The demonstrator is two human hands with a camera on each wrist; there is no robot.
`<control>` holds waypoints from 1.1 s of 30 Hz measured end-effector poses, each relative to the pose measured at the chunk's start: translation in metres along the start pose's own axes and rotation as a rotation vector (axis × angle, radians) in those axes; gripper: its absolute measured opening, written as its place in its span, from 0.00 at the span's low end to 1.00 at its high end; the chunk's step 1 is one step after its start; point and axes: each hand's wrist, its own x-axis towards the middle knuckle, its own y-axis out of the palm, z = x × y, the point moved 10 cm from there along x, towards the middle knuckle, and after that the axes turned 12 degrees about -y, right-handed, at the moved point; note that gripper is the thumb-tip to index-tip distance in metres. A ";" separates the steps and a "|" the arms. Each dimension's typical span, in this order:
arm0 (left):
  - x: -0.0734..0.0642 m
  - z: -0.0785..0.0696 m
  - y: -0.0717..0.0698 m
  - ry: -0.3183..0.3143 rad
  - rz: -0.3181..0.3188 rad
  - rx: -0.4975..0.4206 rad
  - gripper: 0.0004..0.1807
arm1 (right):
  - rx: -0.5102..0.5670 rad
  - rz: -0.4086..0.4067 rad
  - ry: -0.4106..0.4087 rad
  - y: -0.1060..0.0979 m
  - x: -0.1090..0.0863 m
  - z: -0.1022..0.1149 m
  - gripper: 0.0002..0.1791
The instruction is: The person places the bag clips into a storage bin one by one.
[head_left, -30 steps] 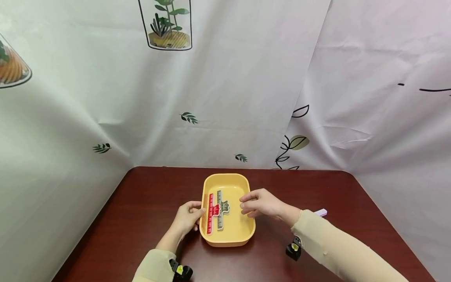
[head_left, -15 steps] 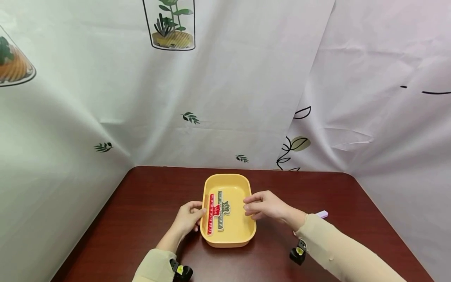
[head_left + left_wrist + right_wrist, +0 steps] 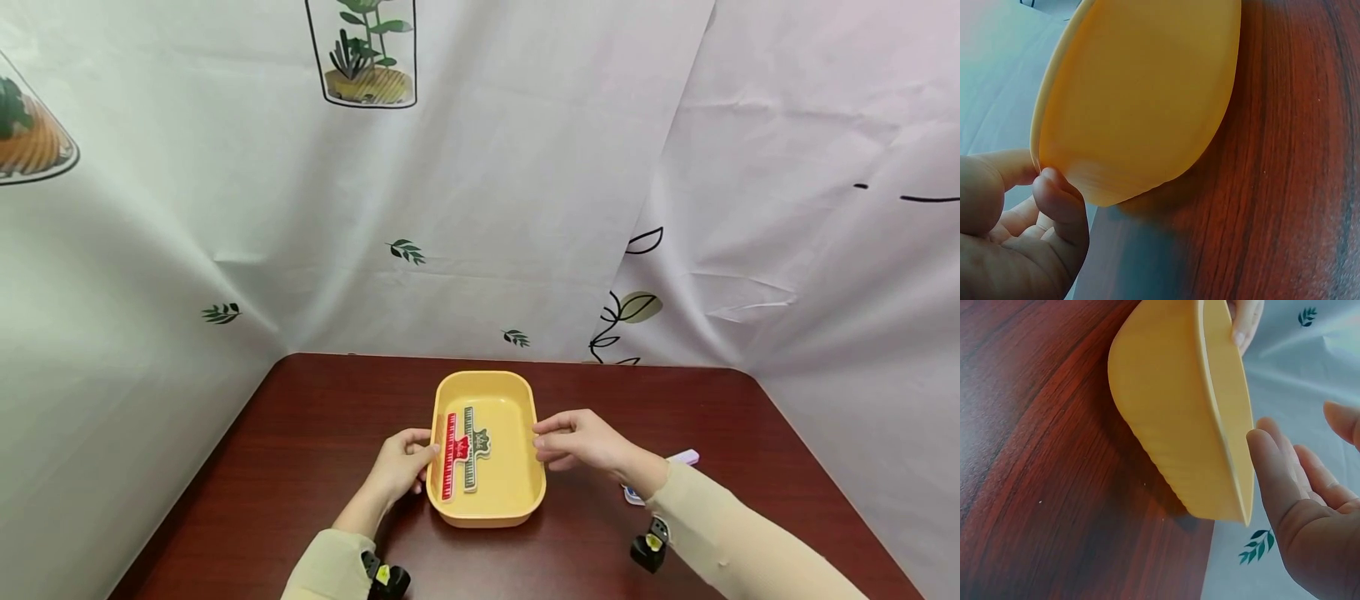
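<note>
A yellow rectangular tray (image 3: 507, 479) stands on the table. Inside it, toward the left, lie a red flat piece (image 3: 449, 467) and a dark green one (image 3: 470, 468) side by side, each a striped bar with a bear-shaped tab. My left hand (image 3: 396, 467) pinches the tray's left rim between thumb and fingers, as the left wrist view also shows. My right hand (image 3: 581, 442) is at the right rim with its fingers extended and nothing in them; in the right wrist view the fingertips (image 3: 1263, 447) overlap the rim's edge.
A lilac and white flat piece with a blue part (image 3: 684, 457) lies on the dark red-brown table (image 3: 322, 442), partly hidden under the right forearm. White cloth (image 3: 480, 208) printed with plants hangs behind the table and along both sides.
My right hand has moved to the right, from over the tray's inside to its right rim, uncovering more of the lilac piece. My left hand keeps its place on the tray.
</note>
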 end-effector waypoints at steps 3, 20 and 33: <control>0.000 0.000 0.000 -0.002 -0.002 0.003 0.19 | -0.005 0.007 -0.009 -0.002 -0.002 0.000 0.29; -0.001 -0.003 -0.002 0.020 -0.011 0.015 0.19 | 0.015 -0.022 -0.007 -0.014 -0.012 -0.005 0.30; -0.002 -0.002 -0.001 0.021 -0.012 0.023 0.19 | 0.033 -0.054 -0.024 -0.025 -0.022 -0.009 0.28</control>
